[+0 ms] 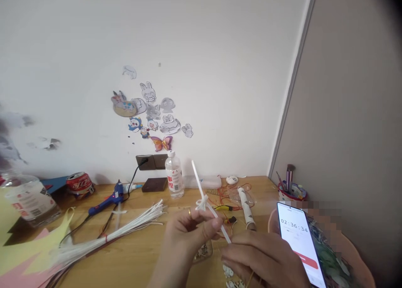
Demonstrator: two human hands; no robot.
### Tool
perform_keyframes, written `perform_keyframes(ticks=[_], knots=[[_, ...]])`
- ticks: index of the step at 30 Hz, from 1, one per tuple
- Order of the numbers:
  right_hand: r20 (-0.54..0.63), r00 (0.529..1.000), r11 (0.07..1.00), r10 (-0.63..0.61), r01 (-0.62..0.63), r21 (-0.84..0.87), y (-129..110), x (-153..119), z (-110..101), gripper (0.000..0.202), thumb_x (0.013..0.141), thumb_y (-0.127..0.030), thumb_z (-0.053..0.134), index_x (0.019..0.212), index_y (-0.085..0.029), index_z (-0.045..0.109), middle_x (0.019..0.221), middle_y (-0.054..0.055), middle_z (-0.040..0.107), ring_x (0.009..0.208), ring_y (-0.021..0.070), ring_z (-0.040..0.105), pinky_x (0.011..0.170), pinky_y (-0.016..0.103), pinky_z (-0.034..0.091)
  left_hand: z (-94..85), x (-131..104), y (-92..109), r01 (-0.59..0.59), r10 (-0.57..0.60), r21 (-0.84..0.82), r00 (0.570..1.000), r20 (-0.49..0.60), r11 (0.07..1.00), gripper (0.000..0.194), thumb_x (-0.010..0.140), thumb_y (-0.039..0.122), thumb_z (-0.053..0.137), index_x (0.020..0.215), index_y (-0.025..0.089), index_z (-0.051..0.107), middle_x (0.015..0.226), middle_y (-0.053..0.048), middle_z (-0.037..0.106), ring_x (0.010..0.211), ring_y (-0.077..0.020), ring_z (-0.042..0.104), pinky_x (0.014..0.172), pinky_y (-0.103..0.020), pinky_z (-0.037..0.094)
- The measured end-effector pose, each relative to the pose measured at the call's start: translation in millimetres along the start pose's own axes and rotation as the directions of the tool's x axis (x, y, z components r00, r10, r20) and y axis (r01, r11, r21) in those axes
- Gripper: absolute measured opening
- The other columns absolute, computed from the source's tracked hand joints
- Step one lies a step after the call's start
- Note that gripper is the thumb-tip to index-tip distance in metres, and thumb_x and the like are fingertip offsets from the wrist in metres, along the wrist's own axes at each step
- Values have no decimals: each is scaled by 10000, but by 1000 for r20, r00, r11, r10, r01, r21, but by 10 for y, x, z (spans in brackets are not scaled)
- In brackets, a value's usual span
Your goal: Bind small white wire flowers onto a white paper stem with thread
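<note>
A thin white strip slants up in front of me, with a small looped white knot partway along it. My left hand, wearing a ring, pinches the strip between thumb and fingers just below the knot. Its lower end runs into my right hand, whose fingers are closed on it; their tips are partly hidden. Beneath the right hand lie small white looped pieces. A clear box of tiny parts is half covered by my left hand.
A bundle of white strips and a blue glue gun lie left. Bottles and a red can stand behind. Pliers, red cord and a white roll lie beyond my hands. A phone leans right.
</note>
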State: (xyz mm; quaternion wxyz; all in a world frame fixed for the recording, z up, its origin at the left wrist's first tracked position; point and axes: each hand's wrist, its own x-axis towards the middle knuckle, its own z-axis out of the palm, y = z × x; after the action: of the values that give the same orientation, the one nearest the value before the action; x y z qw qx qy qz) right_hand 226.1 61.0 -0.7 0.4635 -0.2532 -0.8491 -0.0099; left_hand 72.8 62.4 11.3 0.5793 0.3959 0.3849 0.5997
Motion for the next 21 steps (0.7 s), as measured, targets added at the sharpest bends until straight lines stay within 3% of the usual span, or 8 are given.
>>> perform_keyframes(ticks=[3,5,9,12,15,18,21], knots=[[129,988,997,81,-81,-5,0,50,-71,276,855,-412,383,821,-240,595,654,-33,639,564,101,594,565,206,470,-44,5,61,-15,16,21,996,-87,1000,91,600,203,705,591,135,645,481,14,631,445,-72,534,488,-171,432],[151,976,987,159,-156,-35,3,89,-144,345,836,-493,348,899,-234,566,654,-24,629,539,114,583,534,221,467,-62,5,98,-8,12,48,996,-93,999,108,616,219,692,594,129,637,479,11,626,441,-71,532,487,-171,435],[191,956,975,223,-221,-36,41,128,-251,196,869,-308,335,862,-216,508,653,-20,585,552,112,552,503,218,438,-72,3,120,33,-28,84,998,-60,996,128,624,231,682,589,126,618,459,8,614,436,-73,536,468,-163,424],[250,962,993,114,-103,-57,71,128,-267,102,836,-206,411,808,-213,508,668,-23,581,588,112,538,539,224,430,-67,0,109,69,-66,98,997,-37,993,133,628,235,674,591,130,601,454,6,611,409,-72,525,445,-167,415],[233,972,993,-14,40,-107,76,121,-251,89,835,-238,451,838,-213,537,704,-17,613,641,127,555,605,246,435,-56,-15,104,75,-72,114,997,-32,991,143,641,244,658,583,135,586,444,3,604,407,-78,523,440,-173,409],[192,980,978,-59,96,-187,73,96,-229,125,841,-244,445,868,-212,563,750,-8,635,700,141,573,663,270,441,-47,-39,110,78,-73,138,997,-39,987,146,643,252,654,585,141,578,433,4,601,403,-80,519,443,-177,405],[277,955,954,-104,175,-243,87,53,-233,186,834,-176,426,941,-209,575,837,1,640,700,133,572,661,279,447,-42,-59,116,85,-79,154,996,-45,984,148,638,255,659,588,144,574,427,8,600,400,-78,517,438,-171,397]])
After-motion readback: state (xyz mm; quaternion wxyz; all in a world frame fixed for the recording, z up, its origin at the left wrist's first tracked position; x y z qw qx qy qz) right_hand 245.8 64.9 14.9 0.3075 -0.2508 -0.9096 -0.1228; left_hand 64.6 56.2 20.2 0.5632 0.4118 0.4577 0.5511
